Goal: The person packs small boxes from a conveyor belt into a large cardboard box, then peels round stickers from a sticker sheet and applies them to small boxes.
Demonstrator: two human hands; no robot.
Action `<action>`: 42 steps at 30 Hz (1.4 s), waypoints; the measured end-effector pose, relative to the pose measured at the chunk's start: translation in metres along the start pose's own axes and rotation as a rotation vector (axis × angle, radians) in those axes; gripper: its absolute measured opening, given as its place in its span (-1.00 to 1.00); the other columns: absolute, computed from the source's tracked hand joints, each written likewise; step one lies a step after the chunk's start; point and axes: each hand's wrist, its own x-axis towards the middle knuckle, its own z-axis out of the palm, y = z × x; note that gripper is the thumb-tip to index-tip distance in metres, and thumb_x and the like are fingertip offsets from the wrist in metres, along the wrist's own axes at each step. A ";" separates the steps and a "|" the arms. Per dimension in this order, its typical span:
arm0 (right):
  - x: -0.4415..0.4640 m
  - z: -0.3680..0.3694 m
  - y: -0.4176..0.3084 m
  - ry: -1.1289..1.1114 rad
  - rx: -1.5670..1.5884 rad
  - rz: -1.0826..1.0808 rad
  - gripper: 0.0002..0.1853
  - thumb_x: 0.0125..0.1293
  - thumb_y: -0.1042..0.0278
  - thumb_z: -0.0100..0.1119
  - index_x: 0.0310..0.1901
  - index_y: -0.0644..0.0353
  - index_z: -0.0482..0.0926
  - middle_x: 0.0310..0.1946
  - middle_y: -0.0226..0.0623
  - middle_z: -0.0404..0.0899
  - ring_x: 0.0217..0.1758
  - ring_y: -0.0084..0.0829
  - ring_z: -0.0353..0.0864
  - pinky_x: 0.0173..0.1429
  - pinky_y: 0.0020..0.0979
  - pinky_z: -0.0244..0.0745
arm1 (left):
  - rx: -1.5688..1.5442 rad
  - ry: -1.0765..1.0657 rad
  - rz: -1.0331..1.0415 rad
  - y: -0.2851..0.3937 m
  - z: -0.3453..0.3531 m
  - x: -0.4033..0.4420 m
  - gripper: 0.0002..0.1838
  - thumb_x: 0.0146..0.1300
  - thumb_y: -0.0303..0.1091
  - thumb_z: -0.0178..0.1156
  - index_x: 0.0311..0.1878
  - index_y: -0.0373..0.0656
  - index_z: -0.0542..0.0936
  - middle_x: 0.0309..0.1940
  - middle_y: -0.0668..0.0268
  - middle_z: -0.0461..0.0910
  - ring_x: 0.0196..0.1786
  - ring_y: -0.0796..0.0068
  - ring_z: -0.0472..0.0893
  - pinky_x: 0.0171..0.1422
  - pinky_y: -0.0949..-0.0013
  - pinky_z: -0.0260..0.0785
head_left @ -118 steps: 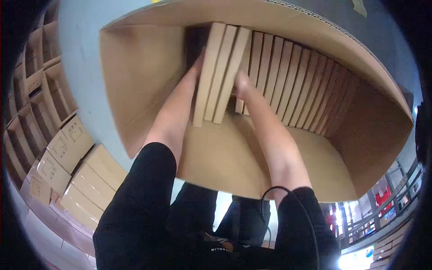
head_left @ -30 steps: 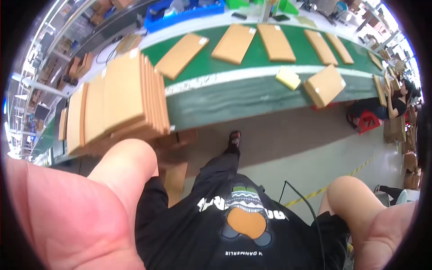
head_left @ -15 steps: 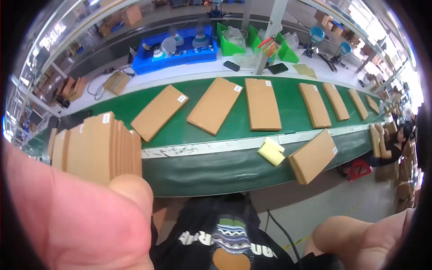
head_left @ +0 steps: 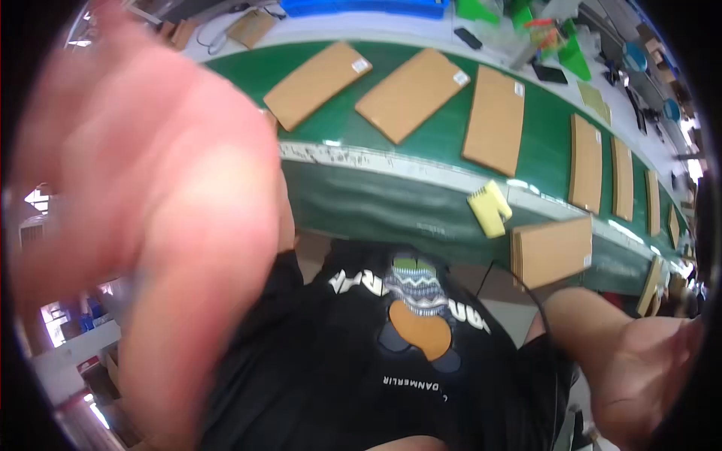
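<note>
My left hand (head_left: 173, 165) looms very close to the camera on the left side, badly smeared by motion. Its fingers cannot be made out, nor whether they grip anything. At the lower right, part of my right hand (head_left: 639, 376) shows near the dark edge of the view, with its fingers hidden. The thing closest to it is a stack of flat cardboard boxes (head_left: 553, 252) with a white label, lying on the near side of the bench. Beside that stack lies a yellow spiral-edged notepad (head_left: 490, 209).
Several flat brown cardboard boxes (head_left: 320, 84) lie spaced along the green conveyor belt (head_left: 553, 128). A blue bin (head_left: 368, 7), a dark phone (head_left: 468, 37) and green trays (head_left: 575, 51) stand on the white worktop behind. A black cable (head_left: 526, 286) hangs in front.
The view has tilted down and turned, so the boxes sit higher and further right. My left hand has risen across the left side and covers where the upright box stack was.
</note>
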 end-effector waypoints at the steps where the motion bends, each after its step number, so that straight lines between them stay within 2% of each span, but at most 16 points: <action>1: 0.005 0.070 -0.016 0.014 -0.007 -0.006 -0.39 0.43 -0.02 -0.13 0.31 0.32 0.33 0.08 0.31 0.48 0.16 0.19 0.53 0.13 0.09 0.56 | -0.002 0.010 0.023 -0.046 0.014 0.013 -0.63 0.34 -0.43 0.11 0.15 -0.43 0.50 0.18 0.12 0.50 0.22 0.33 0.50 0.40 0.24 0.28; 3: 0.010 0.142 -0.029 0.026 -0.045 0.011 -0.39 0.43 -0.03 -0.13 0.31 0.32 0.33 0.08 0.31 0.48 0.16 0.19 0.53 0.13 0.08 0.56 | -0.022 0.010 0.036 -0.093 0.039 0.021 -0.65 0.33 -0.45 0.12 0.14 -0.44 0.52 0.17 0.13 0.51 0.21 0.35 0.51 0.40 0.26 0.29; 5: -0.002 0.162 -0.013 -0.035 -0.105 0.076 -0.44 0.44 0.06 -0.08 0.27 0.37 0.36 0.08 0.27 0.49 0.15 0.14 0.55 0.10 -0.02 0.59 | 0.027 -0.035 -0.618 -0.208 0.035 -0.046 -0.61 0.27 -0.37 0.26 0.14 -0.31 0.56 0.11 0.12 0.58 0.23 0.31 0.50 0.37 0.32 0.24; 7: -0.038 0.197 0.011 -0.112 -0.199 0.338 -0.57 0.43 0.34 -0.03 0.22 0.47 0.40 0.08 0.17 0.52 0.13 0.01 0.58 0.10 -0.21 0.59 | 0.275 -0.104 -0.866 -0.353 0.015 -0.146 -0.39 0.12 -0.11 0.40 0.16 -0.31 0.55 0.11 0.01 0.58 0.18 0.22 0.56 0.32 0.23 0.32; 10: -0.107 0.206 0.037 -0.137 -0.314 0.811 -0.63 0.39 0.64 0.02 0.21 0.49 0.41 0.07 0.03 0.57 0.09 -0.23 0.62 0.13 -0.35 0.54 | 0.793 -0.785 -1.060 -0.429 -0.027 -0.205 0.04 -0.14 0.29 0.42 0.36 -0.16 0.37 0.29 -0.02 0.43 0.33 0.03 0.43 0.39 -0.01 0.23; 13: -0.189 0.179 0.043 -0.213 -0.388 1.179 -0.62 0.41 0.52 0.09 0.23 0.41 0.43 0.09 -0.07 0.57 0.09 -0.37 0.60 0.14 -0.41 0.53 | 0.936 -1.133 -1.164 -0.501 -0.060 -0.258 0.28 -0.31 0.42 0.44 0.47 -0.11 0.20 0.39 0.05 0.32 0.43 0.08 0.30 0.45 -0.19 0.08; 15: -0.228 0.166 0.037 -0.281 -0.461 1.328 -0.61 0.38 0.48 0.17 0.20 0.39 0.47 0.03 -0.11 0.62 0.04 -0.43 0.62 0.09 -0.46 0.53 | 0.507 -1.160 -1.272 -0.505 -0.061 -0.264 0.26 -0.41 0.31 0.55 0.38 -0.19 0.29 0.29 0.04 0.44 0.34 0.09 0.43 0.40 0.03 0.29; 16: -0.229 0.174 0.032 -0.334 -0.575 1.352 -0.63 0.36 0.46 0.20 0.17 0.36 0.51 -0.03 -0.13 0.64 0.01 -0.45 0.63 0.05 -0.47 0.53 | 0.779 -1.312 -1.077 -0.507 -0.054 -0.266 0.15 -0.38 0.10 0.63 0.31 -0.27 0.34 0.16 0.02 0.55 0.21 0.17 0.56 0.27 0.15 0.43; 17: -0.246 0.169 0.032 -0.287 -0.544 1.416 -0.65 0.35 0.46 0.22 0.14 0.34 0.54 -0.06 -0.16 0.65 0.00 -0.46 0.63 0.03 -0.48 0.52 | 0.277 -1.127 -1.284 -0.548 -0.069 -0.306 0.03 -0.35 -0.05 0.66 0.24 -0.32 0.41 0.04 0.06 0.63 0.06 0.24 0.64 0.15 0.17 0.50; 21: -0.269 0.165 0.059 -0.258 -0.462 1.407 -0.67 0.32 0.47 0.23 0.10 0.34 0.55 -0.05 -0.24 0.65 -0.01 -0.47 0.64 0.03 -0.47 0.55 | 0.578 -1.192 -1.188 -0.466 -0.035 -0.230 -0.14 -0.24 -0.08 0.63 0.11 -0.40 0.51 -0.08 0.05 0.67 -0.10 0.26 0.69 0.00 0.26 0.54; 26: -0.262 0.163 0.075 -0.341 -0.528 1.345 -0.71 0.29 0.47 0.24 0.04 0.31 0.60 -0.10 -0.19 0.67 -0.04 -0.43 0.67 -0.02 -0.44 0.59 | 0.287 -1.177 -1.337 -0.462 -0.040 -0.197 -0.42 -0.01 -0.20 0.52 -0.02 -0.41 0.56 -0.17 0.11 0.68 -0.20 0.42 0.66 -0.11 0.34 0.51; 32: -0.232 0.201 0.075 -0.458 -0.360 1.028 -0.73 0.22 0.48 0.25 -0.03 0.32 0.62 -0.13 -0.11 0.69 -0.10 -0.31 0.71 -0.02 -0.38 0.59 | 0.548 -1.024 -0.898 -0.393 -0.026 -0.126 -0.61 0.12 -0.31 0.44 -0.09 -0.34 0.56 -0.28 0.26 0.65 -0.26 0.52 0.58 -0.17 0.44 0.42; 34: -0.221 0.223 0.070 -0.424 -0.175 1.117 -0.67 0.24 0.45 0.25 0.04 0.31 0.59 -0.03 -0.12 0.65 0.03 -0.30 0.65 0.10 -0.36 0.53 | 0.168 -0.608 -0.985 -0.344 -0.011 -0.112 -0.62 0.14 -0.37 0.41 -0.04 -0.33 0.54 -0.23 0.28 0.64 -0.20 0.53 0.58 -0.10 0.47 0.42; 37: -0.212 0.237 0.067 -0.393 -0.016 1.119 -0.42 0.27 0.33 0.25 0.30 0.29 0.38 0.26 -0.09 0.47 0.34 -0.25 0.43 0.34 -0.29 0.33 | -0.105 -0.534 -1.114 -0.229 0.067 -0.119 -0.58 0.12 -0.38 0.43 0.01 -0.31 0.53 -0.10 0.24 0.63 -0.10 0.47 0.61 0.01 0.44 0.47; 41: -0.221 0.198 0.070 -0.138 0.507 1.390 -0.29 0.24 0.37 0.27 0.38 0.31 0.20 0.33 -0.12 0.31 0.36 -0.29 0.35 0.41 -0.27 0.24 | -0.313 -1.000 -1.327 -0.065 0.192 -0.158 -0.53 0.00 -0.40 0.50 -0.03 -0.32 0.55 -0.14 0.24 0.63 -0.09 0.49 0.59 0.02 0.37 0.47; 42: -0.207 0.183 0.060 -0.132 0.201 1.439 -0.39 0.26 0.45 0.25 0.32 0.30 0.26 0.21 -0.14 0.41 0.27 -0.32 0.43 0.34 -0.27 0.35 | -0.517 -1.003 -1.253 -0.050 0.215 -0.195 -0.55 0.02 -0.40 0.48 -0.04 -0.34 0.56 -0.15 0.24 0.64 -0.10 0.50 0.59 0.00 0.38 0.48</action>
